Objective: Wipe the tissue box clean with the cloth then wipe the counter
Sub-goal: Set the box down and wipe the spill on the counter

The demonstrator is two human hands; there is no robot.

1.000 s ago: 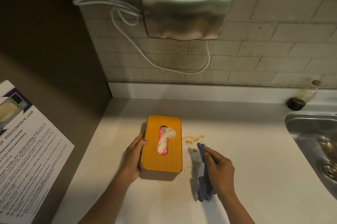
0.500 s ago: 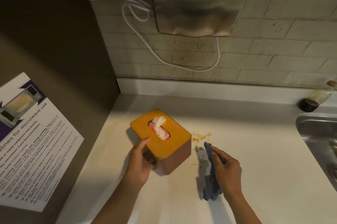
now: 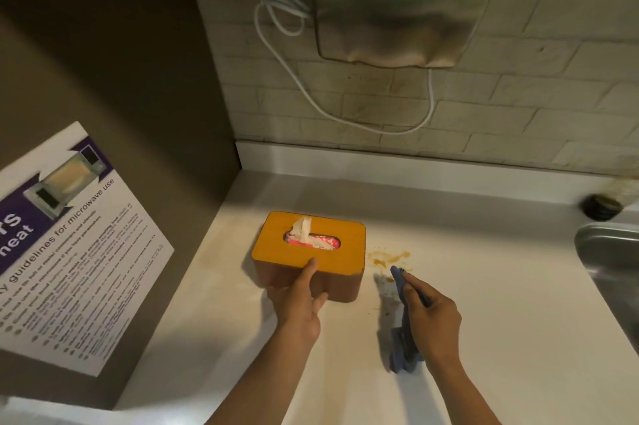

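Note:
An orange-topped wooden tissue box [image 3: 332, 232] lies crosswise on the white counter [image 3: 484, 286], a tissue sticking up from its slot. My left hand [image 3: 299, 300] grips the box's near side, thumb on the lid edge. My right hand [image 3: 432, 315] holds a blue cloth [image 3: 401, 348], its tip pointing toward a brown spill [image 3: 389, 257] on the counter just right of the box. The cloth hangs down under my palm and touches the counter.
A steel hand dryer [image 3: 404, 2] with a white cable hangs on the tiled wall behind. A steel sink [image 3: 608, 265] sits at the right, a small bottle [image 3: 612, 196] lying near its back corner. A brown side panel with a microwave poster [image 3: 69, 244] bounds the left.
My left hand has turned the tissue box from lengthwise to crosswise and shifted it slightly left. My right hand with the cloth has stayed beside the spill.

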